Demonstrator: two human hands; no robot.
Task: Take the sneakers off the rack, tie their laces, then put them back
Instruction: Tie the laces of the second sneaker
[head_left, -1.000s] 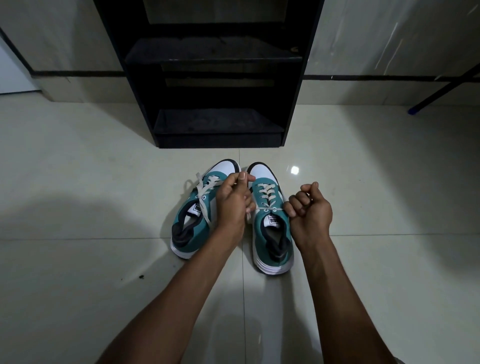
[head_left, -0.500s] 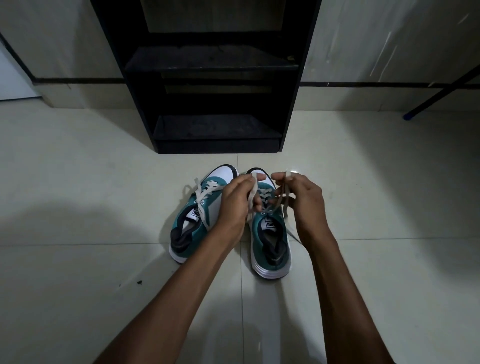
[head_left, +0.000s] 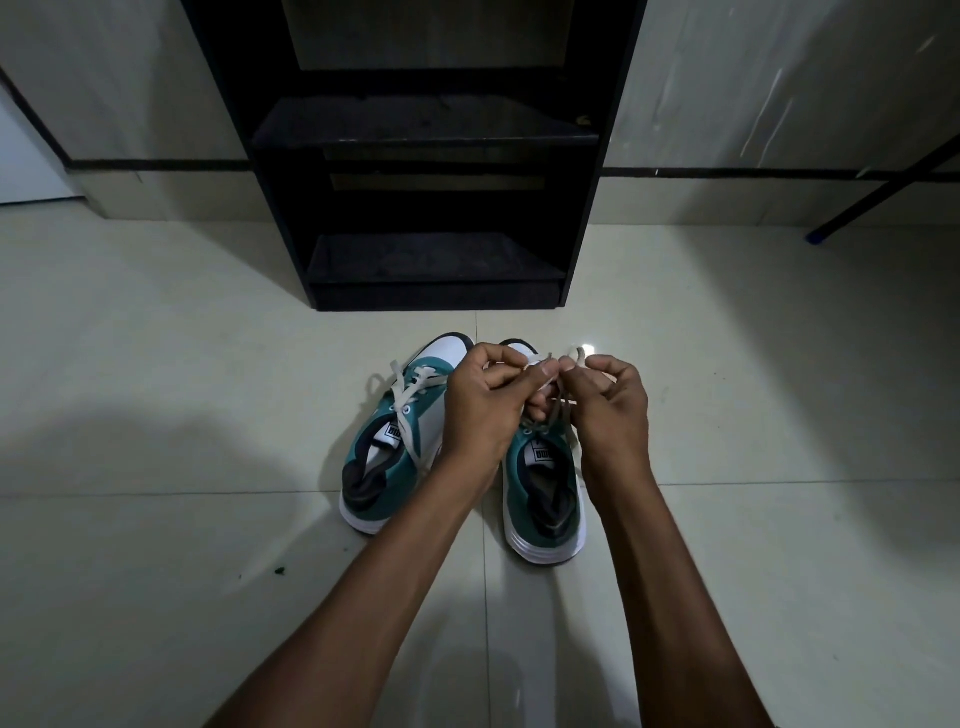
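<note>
This looks like a home, in an entry or hallway corner. A tall black open-shelved shoe rack (head_left: 431, 156) stands against a pale panelled wall (head_left: 769, 83) with a dark horizontal band running low across it. The floor is large glossy cream ceramic tiles (head_left: 156, 364) with thin grout lines and a small bright reflection of a ceiling light. A pair of teal-and-white lace-up sneakers (head_left: 395, 457) sits on the tiles just in front of the rack. At the right edge, a thin dark slanted pole with a blue tip (head_left: 872, 202) touches the floor. Lighting is dim and indoor.
</note>
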